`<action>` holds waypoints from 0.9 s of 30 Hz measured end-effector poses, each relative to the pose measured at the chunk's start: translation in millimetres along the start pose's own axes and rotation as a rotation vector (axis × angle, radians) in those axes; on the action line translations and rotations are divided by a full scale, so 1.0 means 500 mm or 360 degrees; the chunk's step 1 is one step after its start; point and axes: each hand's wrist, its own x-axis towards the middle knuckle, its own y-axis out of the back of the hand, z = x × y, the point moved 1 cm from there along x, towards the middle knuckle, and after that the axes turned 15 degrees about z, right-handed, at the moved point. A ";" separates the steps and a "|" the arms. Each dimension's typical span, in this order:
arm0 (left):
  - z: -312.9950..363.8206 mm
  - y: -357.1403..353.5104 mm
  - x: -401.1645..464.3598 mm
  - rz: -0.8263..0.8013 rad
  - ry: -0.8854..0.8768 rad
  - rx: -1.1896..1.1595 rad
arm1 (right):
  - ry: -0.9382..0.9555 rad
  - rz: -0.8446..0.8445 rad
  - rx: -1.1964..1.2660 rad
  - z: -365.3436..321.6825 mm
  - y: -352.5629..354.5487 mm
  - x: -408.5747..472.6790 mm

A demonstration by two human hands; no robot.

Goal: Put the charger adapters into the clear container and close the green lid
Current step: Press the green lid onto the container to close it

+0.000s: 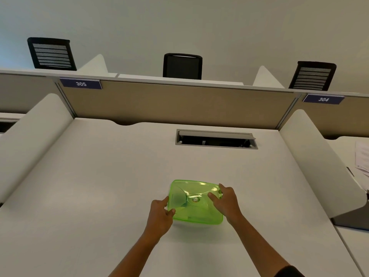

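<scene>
A translucent green lid (194, 200) with a round logo in its middle lies flat over the container on the white desk (99, 186). The clear container underneath is almost wholly hidden by the lid. My left hand (160, 214) grips the lid's left front edge, thumb on top. My right hand (226, 202) rests on the lid's right side, with the forefinger pressed on the top and the other fingers around the right edge. No charger adapters show; anything inside is blurred by the green plastic.
An open cable hatch (216, 139) is sunk into the desk behind the container. White side dividers (319, 166) flank the desk and a beige partition (179, 104) closes the back. Papers (362, 156) lie on the neighbouring desk at right.
</scene>
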 end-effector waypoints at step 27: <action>0.038 -0.026 0.093 0.0105 0.0318 -0.0358 | -0.0184 0.0092 0.0152 0.006 -0.044 -0.002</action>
